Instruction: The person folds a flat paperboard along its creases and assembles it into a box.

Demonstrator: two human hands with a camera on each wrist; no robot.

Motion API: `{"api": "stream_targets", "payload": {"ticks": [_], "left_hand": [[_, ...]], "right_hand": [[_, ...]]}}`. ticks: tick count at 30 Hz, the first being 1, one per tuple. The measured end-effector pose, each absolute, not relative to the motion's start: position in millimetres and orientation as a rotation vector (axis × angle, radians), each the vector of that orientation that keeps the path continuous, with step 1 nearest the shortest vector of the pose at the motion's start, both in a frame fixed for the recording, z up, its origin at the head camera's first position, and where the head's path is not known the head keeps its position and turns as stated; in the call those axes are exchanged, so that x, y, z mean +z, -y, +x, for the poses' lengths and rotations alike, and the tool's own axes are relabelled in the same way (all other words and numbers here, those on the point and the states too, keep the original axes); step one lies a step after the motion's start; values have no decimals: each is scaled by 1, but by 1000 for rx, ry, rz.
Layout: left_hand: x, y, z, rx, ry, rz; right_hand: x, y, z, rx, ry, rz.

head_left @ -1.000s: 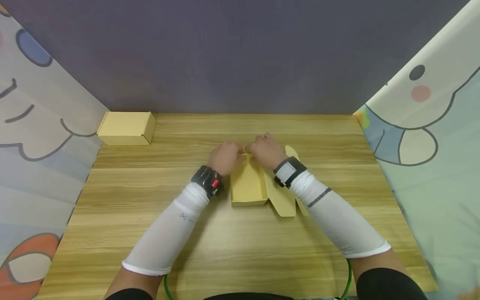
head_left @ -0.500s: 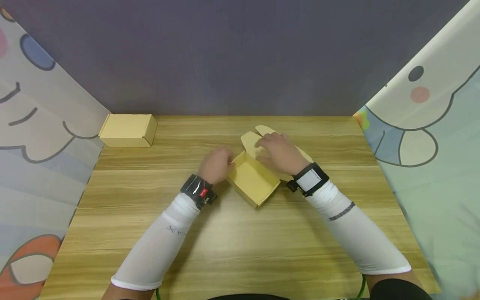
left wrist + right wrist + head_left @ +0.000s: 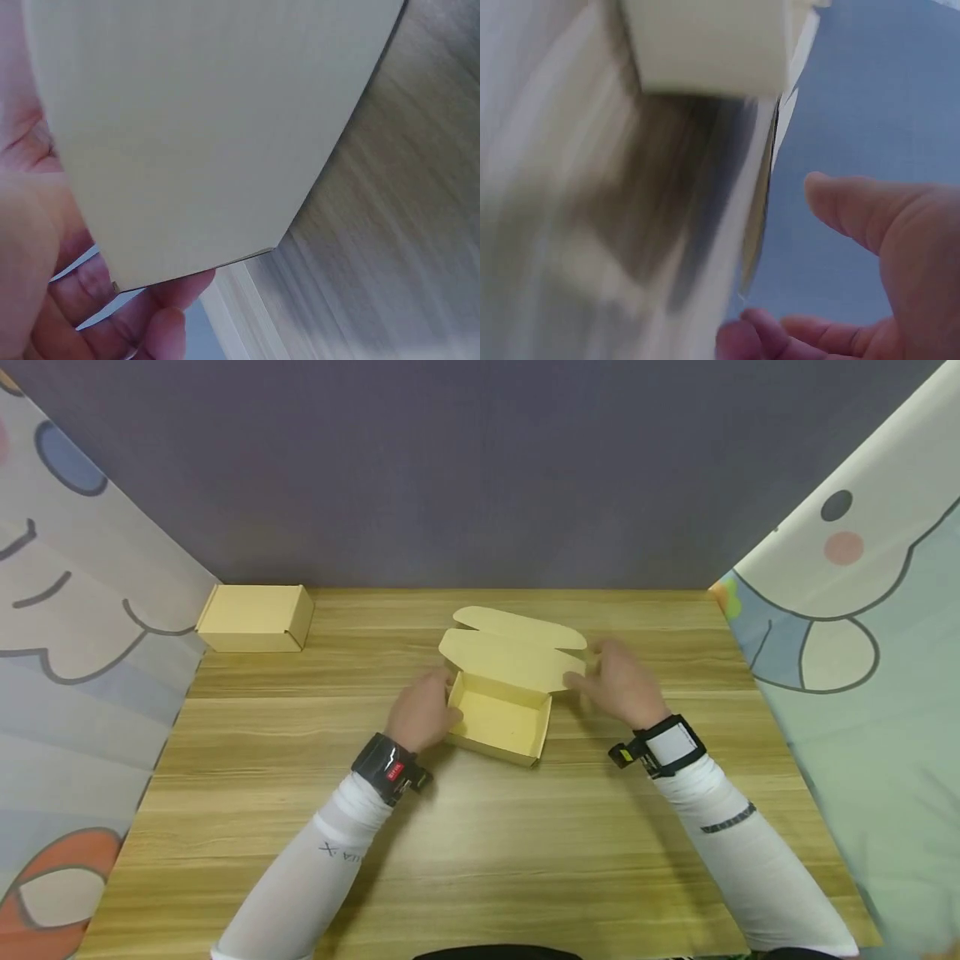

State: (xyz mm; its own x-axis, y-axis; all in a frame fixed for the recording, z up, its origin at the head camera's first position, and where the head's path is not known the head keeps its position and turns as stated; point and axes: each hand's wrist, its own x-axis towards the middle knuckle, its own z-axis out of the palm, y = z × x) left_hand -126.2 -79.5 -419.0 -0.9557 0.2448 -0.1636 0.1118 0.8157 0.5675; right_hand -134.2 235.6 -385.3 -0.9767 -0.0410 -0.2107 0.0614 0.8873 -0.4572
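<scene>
An open yellow cardboard box (image 3: 491, 750) rests at the middle of the table, turned slightly, its inside bare. Its lid (image 3: 502, 657) leans back on the far side, with a long front flap (image 3: 521, 627) beyond it. At the left end of the box, my left hand (image 3: 422, 714) grips the wall; in the left wrist view its fingertips (image 3: 187, 289) curl around the edge of a cardboard panel (image 3: 202, 150). My right hand (image 3: 626, 685) is beside the lid's right end, thumb and fingers spread. The right wrist view shows the lid edge (image 3: 759, 210) between them, apart from the thumb.
A closed cardboard box (image 3: 255, 614) of the same colour stands at the table's back left corner. Behind the wooden table (image 3: 480, 868) rises a dark grey wall (image 3: 480, 477). Cartoon-printed panels border the left and right sides.
The box has turned counterclockwise, so its lid now points to the back instead of the right. My right hand has moved right, off the box; my left hand has shifted to its left end.
</scene>
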Motion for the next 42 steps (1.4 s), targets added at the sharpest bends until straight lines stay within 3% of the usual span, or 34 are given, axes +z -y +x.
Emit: {"api": "stream_targets", "payload": {"ticks": [23, 33, 42], "left_hand": [[-426, 72, -130, 881, -2705, 210], [-422, 98, -161, 1494, -2351, -125], [-424, 101, -182, 1771, -2276, -209]], "right_hand": [[-397, -224, -144, -892, -2785, 87], [-397, -226, -148, -906, -2770, 100], [-394, -221, -159, -922, -2797, 65]]}}
